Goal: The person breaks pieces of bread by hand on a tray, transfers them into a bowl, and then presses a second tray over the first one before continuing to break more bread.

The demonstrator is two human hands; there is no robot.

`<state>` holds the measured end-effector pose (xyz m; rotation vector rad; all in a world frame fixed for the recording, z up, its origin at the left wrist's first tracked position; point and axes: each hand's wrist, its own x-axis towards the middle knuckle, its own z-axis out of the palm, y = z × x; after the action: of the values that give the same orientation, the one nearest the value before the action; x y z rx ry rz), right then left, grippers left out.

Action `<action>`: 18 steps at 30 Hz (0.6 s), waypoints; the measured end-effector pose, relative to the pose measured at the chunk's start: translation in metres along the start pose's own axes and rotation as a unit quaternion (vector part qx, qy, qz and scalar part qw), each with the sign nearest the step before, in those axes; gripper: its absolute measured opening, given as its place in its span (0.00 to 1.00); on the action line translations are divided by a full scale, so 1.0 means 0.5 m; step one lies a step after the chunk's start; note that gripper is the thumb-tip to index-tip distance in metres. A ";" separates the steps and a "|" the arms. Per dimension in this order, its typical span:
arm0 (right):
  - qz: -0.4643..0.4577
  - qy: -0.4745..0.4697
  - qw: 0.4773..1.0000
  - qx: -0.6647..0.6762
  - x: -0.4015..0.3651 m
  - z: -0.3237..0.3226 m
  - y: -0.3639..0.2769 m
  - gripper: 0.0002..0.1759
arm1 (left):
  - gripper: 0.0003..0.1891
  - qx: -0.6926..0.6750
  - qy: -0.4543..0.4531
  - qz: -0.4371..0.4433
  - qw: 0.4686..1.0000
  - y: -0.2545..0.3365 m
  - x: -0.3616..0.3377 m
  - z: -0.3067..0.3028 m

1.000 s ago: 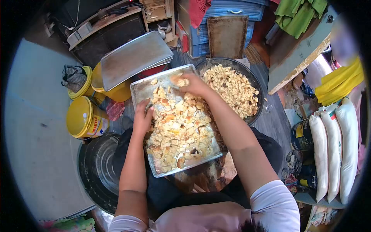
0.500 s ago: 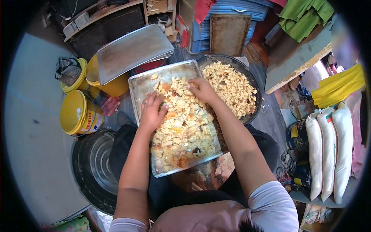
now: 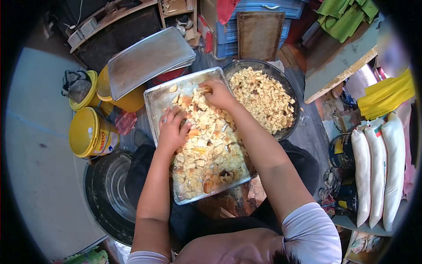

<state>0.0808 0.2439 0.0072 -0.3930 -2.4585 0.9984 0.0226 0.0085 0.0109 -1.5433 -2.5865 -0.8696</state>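
Observation:
A metal baking tray (image 3: 157, 90) lies tilted across my lap, mostly covered with torn, pale yellow and browned bread pieces (image 3: 206, 152). My left hand (image 3: 172, 128) rests at the tray's left side, its fingers apart on the edge of the pieces, with a ring on one finger. Near the far end of the tray, my right hand (image 3: 217, 94) has its fingers closed in a pinch around a small brownish bread piece, partly hidden by the hand. Just right of the tray stands a round dark basin (image 3: 295, 94) full of smaller bread crumbs (image 3: 263, 103).
Stacked baking trays (image 3: 149, 59) lie over yellow buckets (image 3: 83, 132) at the left. A black tub (image 3: 97, 189) sits by my left leg. Several filled white bags (image 3: 376, 176) stand at the right. Another tray (image 3: 260, 37) leans against blue drawers (image 3: 292, 9).
My right hand has moved left and slightly away from me over the tray, and a brownish piece now shows at its fingertips. My left hand stays nearly in place.

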 end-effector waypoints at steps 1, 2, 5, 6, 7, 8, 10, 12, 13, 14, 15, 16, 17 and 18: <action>0.001 -0.004 1.000 0.003 -0.002 0.012 -0.014 0.19 | 0.21 0.004 0.013 -0.006 1.000 -0.010 0.002 -0.002; -0.007 -0.007 0.998 -0.054 -0.007 0.024 -0.029 0.20 | 0.20 0.009 0.026 -0.012 1.000 -0.019 0.002 -0.005; 0.016 -0.114 0.986 -0.122 0.021 0.020 -0.048 0.21 | 0.20 -0.010 0.034 -0.064 0.997 -0.030 0.000 -0.032; 0.034 -0.139 0.982 -0.125 0.037 0.021 -0.050 0.19 | 0.19 -0.004 0.053 -0.063 0.997 -0.036 -0.002 -0.039; 0.051 -0.165 0.977 -0.128 0.045 0.022 -0.052 0.17 | 0.19 -0.003 0.054 -0.065 0.996 -0.043 -0.002 -0.045; 0.058 -0.143 0.982 -0.112 0.047 0.017 -0.050 0.14 | 0.19 -0.032 0.066 -0.084 0.994 -0.051 -0.002 -0.051; 0.063 -0.137 0.987 -0.056 0.043 -0.011 -0.096 0.12 | 0.18 -0.064 0.097 -0.112 0.987 -0.058 -0.004 -0.059; -0.004 -0.127 0.991 0.039 0.048 0.013 -0.088 0.12 | 0.17 -0.074 0.105 -0.111 0.985 -0.067 -0.005 -0.063; -0.003 -0.128 0.991 0.038 0.046 0.028 -0.099 0.12 | 0.16 -0.083 0.111 -0.106 0.985 -0.069 -0.005 -0.063; -0.048 -0.168 0.983 0.047 0.039 0.046 -0.111 0.12 | 0.16 -0.084 0.110 -0.106 0.985 -0.067 -0.006 -0.063; -0.093 -0.206 0.973 0.056 0.030 0.059 -0.120 0.12 | 0.16 -0.111 0.101 -0.111 0.982 -0.065 -0.006 -0.063; -0.092 -0.204 0.973 0.056 0.020 0.068 -0.128 0.12 | 0.16 -0.137 0.092 -0.116 0.979 -0.062 -0.005 -0.065; -0.114 -0.207 0.971 -0.029 0.010 0.076 -0.136 0.13 | 0.16 -0.136 0.091 -0.114 0.980 -0.058 -0.005 -0.066; -0.135 -0.208 0.962 -0.115 0.006 0.078 -0.143 0.13 | 0.16 -0.140 0.058 -0.099 0.983 -0.049 -0.007 -0.068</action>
<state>0.0520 0.1726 0.0344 0.0977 -2.9162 0.7403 -0.0048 -0.0188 0.0273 -1.2523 -2.6572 -1.3503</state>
